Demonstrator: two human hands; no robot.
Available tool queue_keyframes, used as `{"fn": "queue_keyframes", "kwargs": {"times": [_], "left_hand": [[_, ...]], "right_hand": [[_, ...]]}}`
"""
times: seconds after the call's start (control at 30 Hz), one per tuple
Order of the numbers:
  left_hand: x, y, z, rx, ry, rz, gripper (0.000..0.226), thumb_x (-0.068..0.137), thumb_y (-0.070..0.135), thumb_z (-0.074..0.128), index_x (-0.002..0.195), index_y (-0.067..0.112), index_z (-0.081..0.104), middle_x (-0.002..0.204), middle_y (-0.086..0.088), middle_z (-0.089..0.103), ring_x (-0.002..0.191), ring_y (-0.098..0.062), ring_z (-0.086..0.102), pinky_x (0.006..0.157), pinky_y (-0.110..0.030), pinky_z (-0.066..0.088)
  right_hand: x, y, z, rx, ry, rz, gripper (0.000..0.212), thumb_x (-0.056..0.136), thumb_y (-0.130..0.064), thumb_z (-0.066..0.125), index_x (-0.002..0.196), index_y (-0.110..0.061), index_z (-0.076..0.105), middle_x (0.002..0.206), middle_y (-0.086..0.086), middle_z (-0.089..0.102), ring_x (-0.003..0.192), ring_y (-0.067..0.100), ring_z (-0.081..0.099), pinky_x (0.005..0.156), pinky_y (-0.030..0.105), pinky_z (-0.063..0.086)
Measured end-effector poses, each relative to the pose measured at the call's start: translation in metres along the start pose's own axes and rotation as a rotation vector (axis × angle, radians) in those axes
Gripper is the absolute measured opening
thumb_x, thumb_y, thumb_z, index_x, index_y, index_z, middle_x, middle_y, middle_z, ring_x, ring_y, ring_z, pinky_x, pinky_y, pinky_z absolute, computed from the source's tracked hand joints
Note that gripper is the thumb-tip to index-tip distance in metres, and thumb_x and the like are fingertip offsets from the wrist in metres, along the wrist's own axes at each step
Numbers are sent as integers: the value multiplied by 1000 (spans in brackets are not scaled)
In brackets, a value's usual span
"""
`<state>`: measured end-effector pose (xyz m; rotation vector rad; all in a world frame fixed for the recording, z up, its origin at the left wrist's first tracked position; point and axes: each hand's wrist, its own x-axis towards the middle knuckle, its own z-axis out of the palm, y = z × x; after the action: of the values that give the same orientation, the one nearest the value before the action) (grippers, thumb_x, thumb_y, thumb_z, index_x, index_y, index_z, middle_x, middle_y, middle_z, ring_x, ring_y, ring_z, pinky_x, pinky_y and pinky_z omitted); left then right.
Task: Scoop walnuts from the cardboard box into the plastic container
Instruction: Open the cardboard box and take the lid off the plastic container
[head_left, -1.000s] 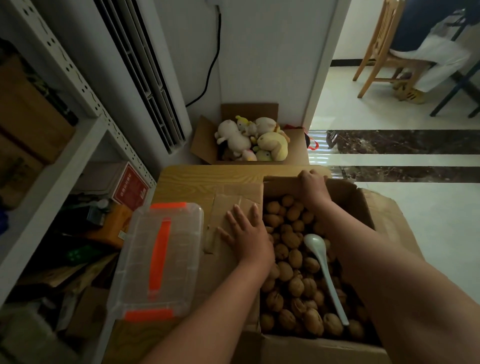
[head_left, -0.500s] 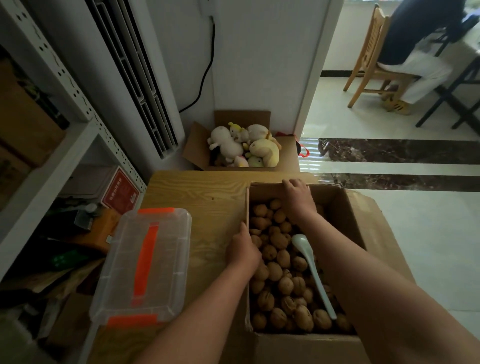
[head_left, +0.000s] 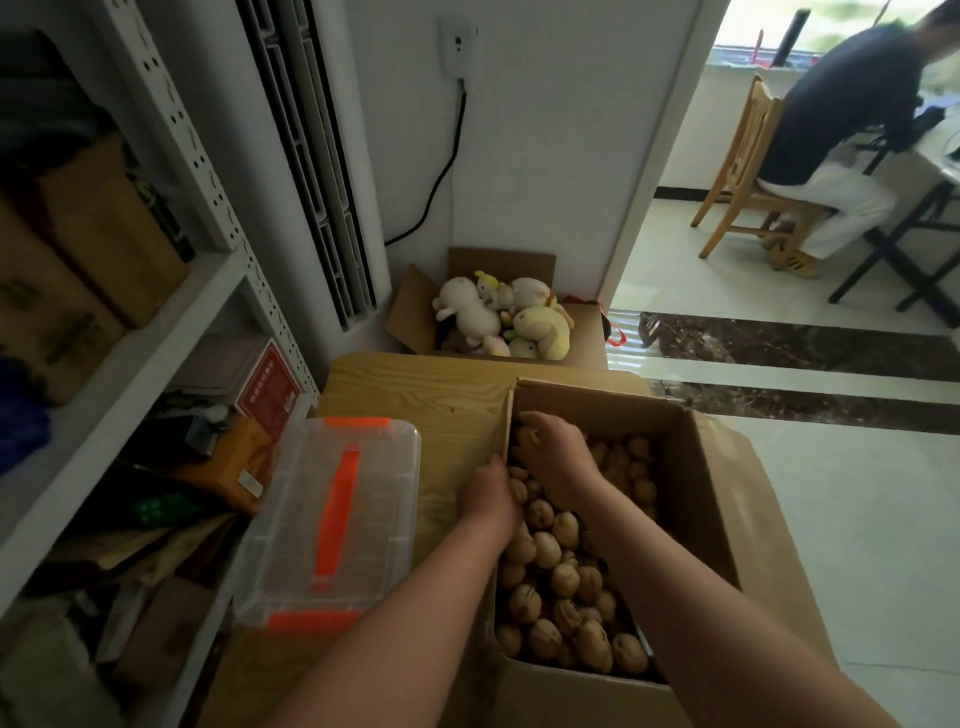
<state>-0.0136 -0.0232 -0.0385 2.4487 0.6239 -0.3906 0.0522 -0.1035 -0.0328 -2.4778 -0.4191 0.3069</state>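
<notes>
The open cardboard box (head_left: 711, 467) stands on the wooden table, full of walnuts (head_left: 563, 577). My left hand (head_left: 488, 496) wraps over the top edge of the box's left wall, its fingers hidden inside. My right hand (head_left: 558, 452) is inside the box at the far left corner, fingers curled down over the nuts, with one walnut showing at its fingertips; whether it holds that nut is unclear. The clear plastic container (head_left: 291, 519) lies left of the box with its lid on, orange handle and clips up. My right forearm hides the white spoon.
A wooden table (head_left: 415, 395) carries both box and container. A white metal shelf (head_left: 156, 338) packed with cartons runs along the left. Beyond the table, a box of plush toys (head_left: 498, 317) sits on the floor. A person sits on a wooden chair (head_left: 748, 171) at the far right.
My right hand slid from the box's far wall to its far left corner, down onto the walnuts. My left hand stayed at the left wall. The spoon went out of sight. The camera tilted up.
</notes>
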Motion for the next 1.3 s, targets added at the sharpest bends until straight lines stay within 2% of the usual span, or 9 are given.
{"fn": "queue_keyframes", "kwargs": {"times": [0.17, 0.3, 0.4, 0.5, 0.63, 0.77, 0.97, 1.23, 1.3], "left_hand": [[-5, -8, -26, 128, -4, 78, 22, 97, 16, 46, 105, 12, 66, 110, -10, 67, 103, -28, 62, 78, -34, 47], [5, -44, -69, 116, 102, 169, 27, 96, 21, 43, 113, 14, 62, 115, -14, 64, 107, -34, 60, 83, -36, 46], [24, -86, -92, 142, 291, 125, 31, 95, 24, 43, 119, 16, 59, 122, -15, 59, 113, -34, 52, 89, -36, 42], [39, -122, -104, 222, 347, 31, 40, 96, 34, 44, 131, 16, 50, 135, -14, 47, 125, -32, 39, 101, -39, 33], [60, -160, -110, 172, 332, -82, 54, 96, 45, 39, 141, 17, 39, 146, -15, 36, 135, -34, 29, 110, -45, 27], [71, -175, -106, 14, 233, -131, 58, 96, 51, 36, 142, 16, 37, 146, -16, 35, 131, -36, 37, 104, -47, 37], [75, -183, -99, -135, 320, -125, 59, 92, 56, 45, 140, 21, 42, 139, -10, 43, 123, -30, 46, 97, -44, 43], [78, -173, -100, -202, 421, -249, 48, 90, 53, 48, 128, 26, 54, 130, -2, 54, 115, -23, 52, 88, -38, 45], [79, -173, -99, -221, 414, -252, 47, 90, 52, 48, 129, 26, 53, 130, -2, 54, 115, -23, 53, 90, -39, 46]], "right_hand": [[-12, -25, 21, 63, 56, -19, 35, 91, -7, 52, 125, -5, 58, 126, 15, 58, 117, 27, 53, 94, 25, 38], [-18, -56, 35, 63, 81, -148, 29, 91, -7, 53, 118, -3, 61, 120, 16, 59, 111, 28, 55, 92, 29, 40], [-14, -81, 53, 58, 29, -221, 32, 90, -11, 55, 121, -4, 61, 122, 14, 59, 114, 28, 54, 93, 30, 39], [-5, -100, 73, 73, 6, -211, 34, 91, -14, 55, 125, -7, 58, 127, 11, 57, 118, 26, 51, 95, 28, 38], [16, -114, 96, 56, -17, -163, 37, 94, -20, 53, 130, -11, 55, 134, 9, 52, 126, 25, 45, 101, 32, 36], [35, -117, 115, 25, -52, -85, 40, 95, -27, 51, 131, -11, 53, 134, 11, 53, 125, 27, 45, 99, 32, 37], [44, -123, 130, 152, 40, 66, 34, 91, -32, 58, 117, -11, 64, 116, 12, 65, 111, 26, 55, 78, 24, 36], [52, -129, 132, 253, 85, 266, 36, 88, -38, 57, 115, -15, 65, 113, 8, 66, 105, 23, 60, 80, 28, 45], [54, -128, 133, 267, 64, 288, 39, 89, -40, 55, 118, -15, 63, 116, 8, 65, 107, 24, 59, 85, 31, 48]]}}
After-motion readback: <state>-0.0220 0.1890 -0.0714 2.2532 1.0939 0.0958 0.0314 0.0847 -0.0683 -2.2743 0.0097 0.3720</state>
